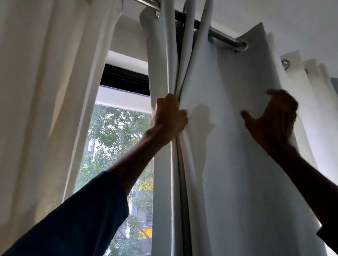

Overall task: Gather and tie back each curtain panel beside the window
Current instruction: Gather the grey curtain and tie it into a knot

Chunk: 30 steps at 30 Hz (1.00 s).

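Our left hand (170, 119) clutches folds of the grey curtain panel (235, 172); our right hand (271, 118) rests open against it. We should gather pleats evenly

The pale grey curtain panel (223, 163) (leading folds bunched) is hung at 3 o'clock, the cream panel (19, 105) at 9 o'clock.

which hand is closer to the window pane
Left. The left hand grips gathered folds of the grey curtain right beside the window pane; the right hand is on the flat cloth farther right.
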Available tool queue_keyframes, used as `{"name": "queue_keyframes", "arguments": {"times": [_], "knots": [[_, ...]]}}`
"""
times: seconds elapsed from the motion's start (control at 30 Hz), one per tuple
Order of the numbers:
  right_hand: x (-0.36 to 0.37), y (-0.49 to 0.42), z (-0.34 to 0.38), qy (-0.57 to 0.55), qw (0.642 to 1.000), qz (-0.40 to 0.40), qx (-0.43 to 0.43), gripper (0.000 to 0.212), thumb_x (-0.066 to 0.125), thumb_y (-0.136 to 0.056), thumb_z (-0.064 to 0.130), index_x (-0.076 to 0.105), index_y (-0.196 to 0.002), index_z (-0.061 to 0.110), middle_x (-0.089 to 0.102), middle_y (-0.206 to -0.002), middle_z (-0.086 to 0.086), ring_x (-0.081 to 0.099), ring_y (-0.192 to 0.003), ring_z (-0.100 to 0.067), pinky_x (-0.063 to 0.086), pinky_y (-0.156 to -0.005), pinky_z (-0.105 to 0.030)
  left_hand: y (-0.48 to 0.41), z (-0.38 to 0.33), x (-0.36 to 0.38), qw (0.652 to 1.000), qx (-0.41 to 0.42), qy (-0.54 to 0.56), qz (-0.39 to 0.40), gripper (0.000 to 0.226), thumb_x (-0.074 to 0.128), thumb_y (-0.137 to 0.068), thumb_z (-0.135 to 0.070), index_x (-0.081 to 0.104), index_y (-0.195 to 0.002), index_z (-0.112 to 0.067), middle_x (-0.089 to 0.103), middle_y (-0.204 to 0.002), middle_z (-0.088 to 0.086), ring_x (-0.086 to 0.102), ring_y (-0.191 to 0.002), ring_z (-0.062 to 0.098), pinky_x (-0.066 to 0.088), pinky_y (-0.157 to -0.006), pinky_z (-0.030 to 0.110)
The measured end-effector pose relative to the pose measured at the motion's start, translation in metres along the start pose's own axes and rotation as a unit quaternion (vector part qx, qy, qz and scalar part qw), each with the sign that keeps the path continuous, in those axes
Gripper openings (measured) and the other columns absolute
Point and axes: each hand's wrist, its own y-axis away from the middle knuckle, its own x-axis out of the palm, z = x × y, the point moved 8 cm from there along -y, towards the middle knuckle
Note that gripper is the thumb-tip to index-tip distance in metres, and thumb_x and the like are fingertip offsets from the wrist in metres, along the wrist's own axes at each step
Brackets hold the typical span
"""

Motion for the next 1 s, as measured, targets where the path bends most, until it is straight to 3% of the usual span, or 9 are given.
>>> {"name": "queue_keyframes", "arguments": {"times": [0.1,0.17,0.27,0.33,0.57,0.67,0.8,0.93,1.0], "knots": [[0.007,-0.014,-0.051,0.031,0.987,0.086,0.132,0.098,0.082,-0.079,0.043,0.03,-0.15,-0.001,0.037,-0.152,-0.025,0.031,-0.143,-0.043,0.032,-0.113,-0.057,0.0,0.001,-0.002,1.0,0.017,0.007,0.0,0.038,0.074,-0.084,-0.02,0.042,-0.065,-0.01,0.037,-0.063,-0.005,0.042,-0.071,0.021,0.035,-0.062,0.029],[0.01,-0.009,-0.059,0.008,0.982,0.108,0.152,0.077,0.08,-0.083,0.035,0.045,-0.142,-0.001,0.057,-0.137,-0.024,0.048,-0.132,-0.044,0.04,-0.107,-0.052,0.001,0.0,-0.004,1.0,0.028,0.014,-0.004,0.031,0.074,-0.084,-0.02,0.052,-0.074,0.0,0.037,-0.063,-0.004,0.043,-0.072,0.021,0.037,-0.063,0.031],[0.008,-0.002,-0.043,0.004,0.992,0.082,0.1,0.019,0.067,-0.087,0.022,0.068,-0.082,0.004,0.07,-0.081,-0.018,0.066,-0.088,-0.044,0.049,-0.074,-0.042,0.002,0.003,-0.003,1.0,0.023,0.014,-0.004,0.036,0.074,-0.084,-0.02,0.046,-0.066,-0.005,0.038,-0.061,-0.003,0.043,-0.067,0.022,0.035,-0.06,0.03],[0.012,0.001,-0.027,0.022,0.994,0.09,0.063,0.031,0.062,-0.089,0.019,0.057,-0.063,0.003,0.056,-0.059,-0.012,0.058,-0.066,-0.039,0.037,-0.063,-0.034,0.002,0.003,-0.004,1.0,0.023,0.003,-0.004,0.048,0.074,-0.084,-0.02,0.034,-0.058,-0.014,0.036,-0.057,-0.003,0.044,-0.063,0.025,0.03,-0.058,0.027],[0.023,0.018,0.086,-0.003,0.995,0.067,-0.068,0.022,0.062,-0.081,0.013,0.057,-0.063,0.001,0.054,-0.059,-0.018,0.055,-0.067,-0.042,0.027,-0.062,-0.032,0.004,0.004,0.002,0.998,0.054,-0.004,0.011,0.03,0.07,-0.087,-0.019,0.043,-0.077,-0.011,0.046,-0.077,0.011,0.059,-0.084,0.042,0.032,-0.063,0.033],[0.028,0.04,0.143,-0.058,0.985,0.065,-0.148,0.029,0.066,-0.085,0.02,0.054,-0.059,0.013,0.056,-0.062,-0.017,0.049,-0.062,-0.037,0.024,-0.065,-0.031,0.0,0.007,0.006,0.996,0.079,-0.009,0.03,0.033,0.054,-0.088,-0.04,0.045,-0.072,-0.012,0.052,-0.08,0.017,0.058,-0.084,0.045,0.032,-0.063,0.036],[0.034,0.048,0.163,-0.096,0.983,0.052,-0.145,0.039,0.062,-0.088,0.018,0.042,-0.054,0.012,0.054,-0.065,-0.018,0.034,-0.061,-0.03,0.024,-0.065,-0.031,-0.005,0.011,0.0,0.994,0.109,-0.024,0.012,0.04,0.049,-0.088,-0.039,0.026,-0.059,-0.024,0.04,-0.064,0.004,0.056,-0.065,0.043,0.023,-0.056,0.033],[0.038,0.057,0.154,-0.127,0.978,0.054,-0.154,0.045,0.066,-0.087,0.022,0.034,-0.055,0.021,0.021,-0.048,-0.007,0.033,-0.054,-0.017,0.032,-0.055,-0.032,0.006,0.016,-0.003,0.995,0.095,-0.022,0.035,0.029,0.069,-0.083,-0.019,0.046,-0.067,-0.012,0.048,-0.059,0.007,0.057,-0.059,0.034,0.024,-0.052,0.028],[0.042,0.065,0.14,-0.141,0.981,0.061,-0.118,0.036,0.067,-0.087,0.027,0.05,-0.057,0.017,0.03,-0.045,-0.004,0.045,-0.054,-0.012,0.042,-0.054,-0.036,0.013,0.014,0.0,0.995,0.084,-0.003,0.052,0.025,0.068,-0.08,-0.018,0.049,-0.068,-0.007,0.046,-0.058,0.002,0.055,-0.057,0.027,0.025,-0.048,0.028]]}}
